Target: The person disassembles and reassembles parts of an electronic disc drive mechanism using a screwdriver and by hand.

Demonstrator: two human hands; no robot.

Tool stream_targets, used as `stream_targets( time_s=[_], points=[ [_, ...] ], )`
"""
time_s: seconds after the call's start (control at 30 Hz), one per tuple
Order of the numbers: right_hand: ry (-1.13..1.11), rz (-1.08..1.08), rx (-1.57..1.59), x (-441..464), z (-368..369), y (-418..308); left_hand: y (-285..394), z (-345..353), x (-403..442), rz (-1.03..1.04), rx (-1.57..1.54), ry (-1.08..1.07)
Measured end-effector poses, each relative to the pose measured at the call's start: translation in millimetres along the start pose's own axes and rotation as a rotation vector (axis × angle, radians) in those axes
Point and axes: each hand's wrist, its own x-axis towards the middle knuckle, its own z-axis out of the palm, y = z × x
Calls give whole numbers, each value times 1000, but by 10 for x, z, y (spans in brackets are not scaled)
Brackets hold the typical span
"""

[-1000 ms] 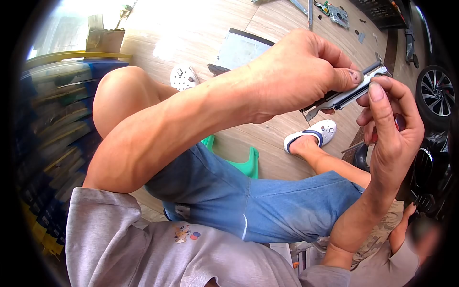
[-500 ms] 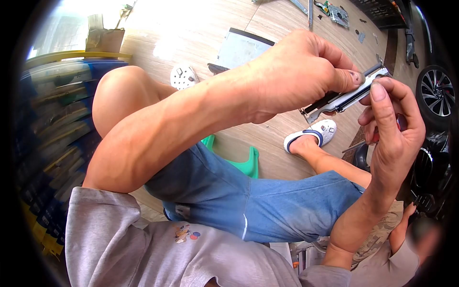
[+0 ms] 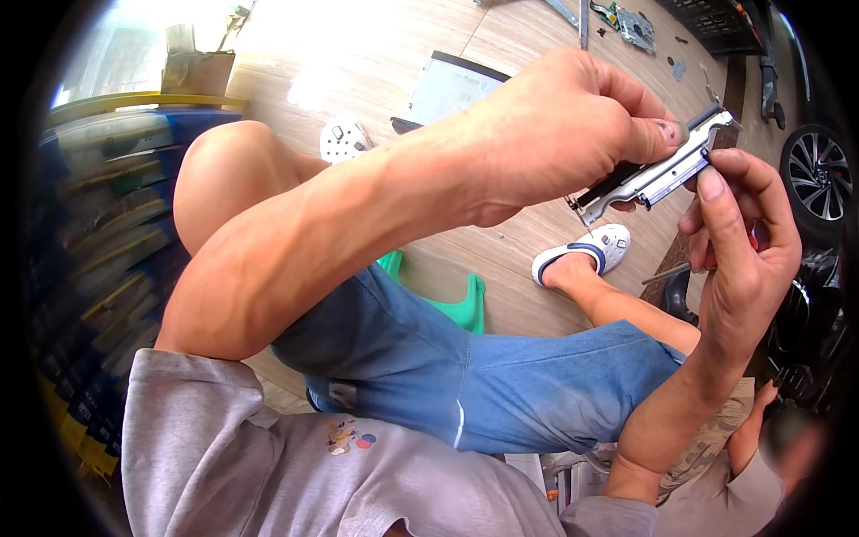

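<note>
My left hand [image 3: 573, 134] reaches across from the left and is closed, thumb and fingers pinching a narrow silver metal bracket with a black bar [image 3: 676, 174]. The bracket tilts upward to the right, and the fingers cover part of its back. Beside its lower edge, my right hand [image 3: 738, 224] has thumb and forefinger near the bracket; whether both touch it I cannot tell. The other fingers of that hand curl around a red object [image 3: 759, 237], mostly hidden. A thin rod shows left of those fingers; whether it belongs to the red object is unclear.
A flat grey panel [image 3: 452, 89] lies on the floor, with metal pieces and a circuit part [image 3: 635, 31] farther back. A green plastic stool [image 3: 465, 304] stands beneath my legs. At right are a car wheel [image 3: 819, 170] and another person [image 3: 743, 483]; blue-and-yellow stacks line the left.
The metal bracket has turned slightly, showing more of its silver face. My right thumb and forefinger have shifted a little down and right along it. My left hand keeps its pinch.
</note>
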Motion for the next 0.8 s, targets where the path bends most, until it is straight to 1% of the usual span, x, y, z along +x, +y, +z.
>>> stream_targets(
  time_s=[0.13, 0.23, 0.57, 0.8],
  points=[
    [-16, 58, 34, 10, -15, -52, 0, 4, -1, 2, -9, 14],
    [-17, 37, 32, 14, -9, -35, 2, 5, 3, 5, -10, 13],
    [-17, 60, 7, 30, 2, -37, 13, -18, 4, 30, 15, -2],
    [-7, 60, 2, 29, 17, -61, 10, -24, 1, 32, 27, 31]
  ],
)
